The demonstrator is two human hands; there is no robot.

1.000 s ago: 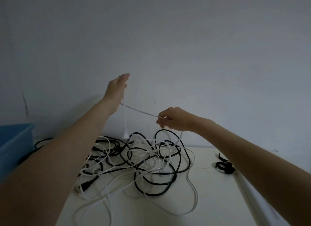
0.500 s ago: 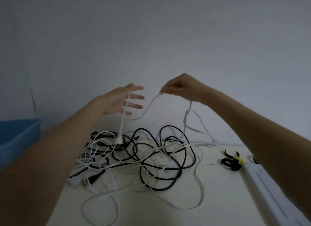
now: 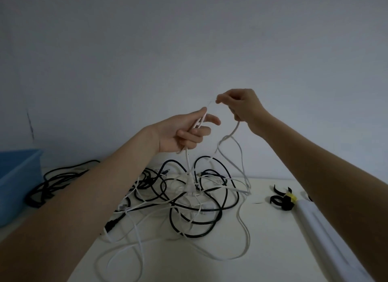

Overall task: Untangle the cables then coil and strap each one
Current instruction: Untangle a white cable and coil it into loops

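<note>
Here the white cable [image 3: 237, 153] rises from the tangle of cables [image 3: 189, 199] on the table [image 3: 273, 239]. The left hand [image 3: 184, 132] curls its fingers round a gathered stretch; the right hand [image 3: 241, 105] pinches the run higher up. Judged thin, light and limp, the cable should slide freely yet snag on the stiffer black cable [image 3: 210, 223]; hold near the free end. Half a second earlier the left hand was spread open; now it grips, and the hands are closer.

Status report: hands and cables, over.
Left hand grips white cable; right hand pinches it higher. Black cables tangled with it on table.
</note>
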